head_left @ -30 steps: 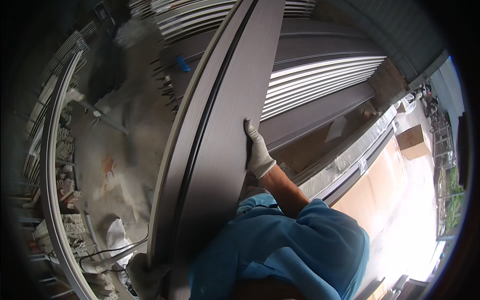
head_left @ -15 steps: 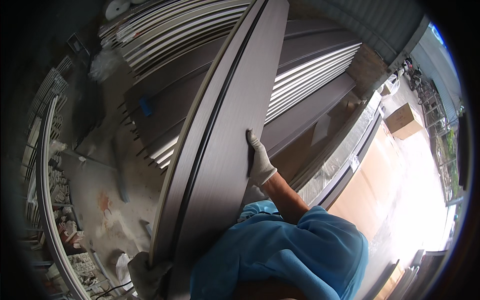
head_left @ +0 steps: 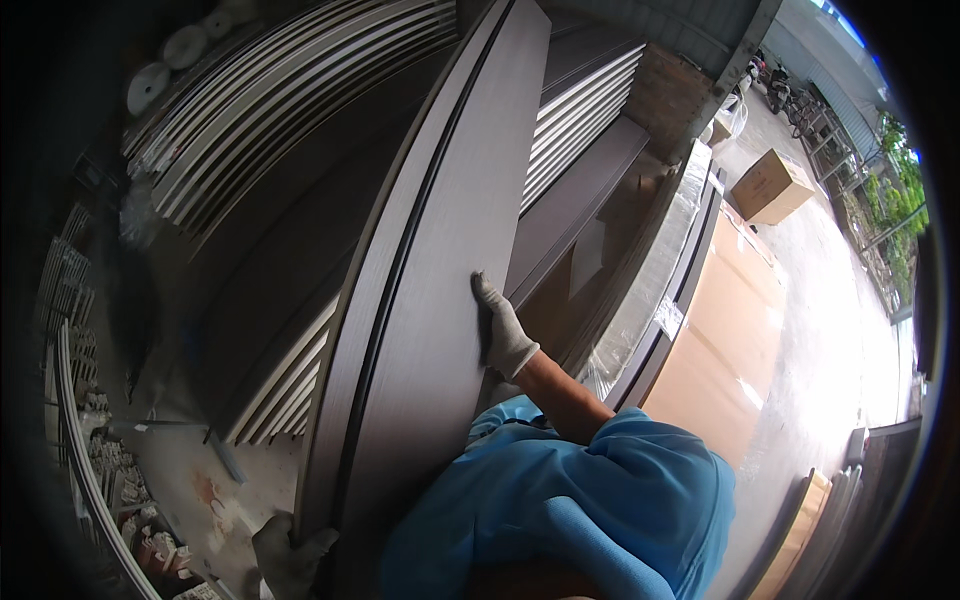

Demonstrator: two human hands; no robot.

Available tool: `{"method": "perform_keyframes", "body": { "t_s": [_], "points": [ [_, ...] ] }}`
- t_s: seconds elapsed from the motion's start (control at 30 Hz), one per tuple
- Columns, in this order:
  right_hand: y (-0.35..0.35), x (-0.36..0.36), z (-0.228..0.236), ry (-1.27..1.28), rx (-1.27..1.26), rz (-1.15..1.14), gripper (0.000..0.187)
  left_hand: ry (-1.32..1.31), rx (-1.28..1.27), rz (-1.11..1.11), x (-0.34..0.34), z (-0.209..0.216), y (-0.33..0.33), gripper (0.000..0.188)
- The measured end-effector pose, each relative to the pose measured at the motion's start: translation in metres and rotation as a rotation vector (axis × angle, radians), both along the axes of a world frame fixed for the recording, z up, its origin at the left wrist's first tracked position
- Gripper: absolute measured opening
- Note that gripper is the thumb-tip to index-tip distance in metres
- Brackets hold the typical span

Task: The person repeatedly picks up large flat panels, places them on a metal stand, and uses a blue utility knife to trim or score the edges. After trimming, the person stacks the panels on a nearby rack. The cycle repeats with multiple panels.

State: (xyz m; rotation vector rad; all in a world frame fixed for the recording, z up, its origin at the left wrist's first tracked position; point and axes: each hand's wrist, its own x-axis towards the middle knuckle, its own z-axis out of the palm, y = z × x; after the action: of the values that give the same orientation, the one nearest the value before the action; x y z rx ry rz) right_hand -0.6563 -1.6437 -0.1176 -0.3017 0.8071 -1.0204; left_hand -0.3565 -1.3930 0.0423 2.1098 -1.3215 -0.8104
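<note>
A long grey-brown panel (head_left: 450, 230) with a dark lengthwise groove stands tilted in front of my body, reaching from the lower edge to the top of the view. My gloved right hand (head_left: 506, 330) is closed round its right edge, with the thumb lying on the face and the other fingers hidden behind. Low on the left side, my gloved left hand (head_left: 290, 552) grips the panel's left edge near its bottom end. Part of that hand is dark and cut by the picture's lower edge.
Behind the panel lie stacked similar panels (head_left: 590, 185) and layered pale-edged boards (head_left: 300, 90). Wrapped boards (head_left: 655, 270) and a cardboard sheet (head_left: 725, 320) lie on the right, with a carton (head_left: 772, 188) beyond. Metal profiles (head_left: 75, 440) line the left.
My view has turned, and the stacks behind appear shifted to the left. Both hands keep their hold on the panel, which sits slightly further left in view.
</note>
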Motion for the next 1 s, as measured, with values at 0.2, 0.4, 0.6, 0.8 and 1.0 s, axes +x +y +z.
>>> {"method": "perform_keyframes", "body": {
  "t_s": [0.2, 0.4, 0.6, 0.8, 1.0],
  "points": [
    [-0.044, -0.078, 0.004, 0.034, 0.032, -0.108, 0.087, -0.029, 0.15, -0.075, -0.052, 0.013, -0.079, 0.035],
    [-0.051, -0.113, -0.013, -0.077, 0.042, -0.181, 0.077, -0.189, 0.189, -0.284, -0.042, -0.003, -0.133, 0.059],
    [-0.053, -0.146, -0.048, -0.02, 0.056, -0.301, 0.07, -0.204, 0.042, -0.48, -0.042, -0.047, -0.179, 0.083],
    [-0.087, -0.2, -0.101, 0.089, 0.097, -0.465, 0.066, -0.099, 0.119, -0.381, -0.101, -0.097, -0.246, 0.082],
    [-0.136, -0.276, -0.128, 0.102, 0.233, -0.49, 0.06, -0.21, 0.131, -0.5, -0.179, -0.136, -0.322, 0.077]
  ]
}}
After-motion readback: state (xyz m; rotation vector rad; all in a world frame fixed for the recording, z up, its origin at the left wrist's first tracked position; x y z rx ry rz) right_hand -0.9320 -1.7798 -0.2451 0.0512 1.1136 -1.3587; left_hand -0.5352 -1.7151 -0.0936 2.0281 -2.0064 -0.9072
